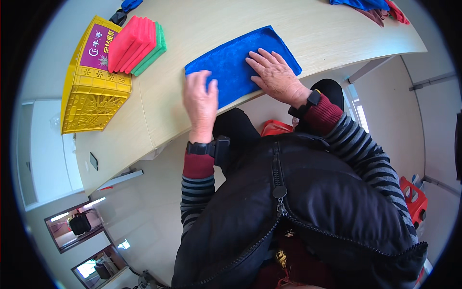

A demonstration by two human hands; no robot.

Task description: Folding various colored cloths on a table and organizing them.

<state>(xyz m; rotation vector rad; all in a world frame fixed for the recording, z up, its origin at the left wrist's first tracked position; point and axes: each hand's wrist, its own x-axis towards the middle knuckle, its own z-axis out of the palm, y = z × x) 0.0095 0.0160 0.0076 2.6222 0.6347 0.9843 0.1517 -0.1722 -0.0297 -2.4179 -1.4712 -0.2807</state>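
Note:
A blue cloth [228, 65] lies spread on the pale wooden table in front of me, with stitching along its edges. My right hand [278, 76] rests flat on its right part, fingers stretched out and apart. At the cloth's left edge is my left hand [200, 98], slightly blurred, thumb held away from bent fingers. Nothing shows in its grasp; whether it touches the cloth I cannot tell.
Left on the table [166, 101], a yellow plastic crate [98, 91] stands beside folded red cloths [130, 45] and green cloths [151, 55]. A dark flat object [93, 161] lies nearer the left edge. More blue and red cloths [370, 7] sit at the far right.

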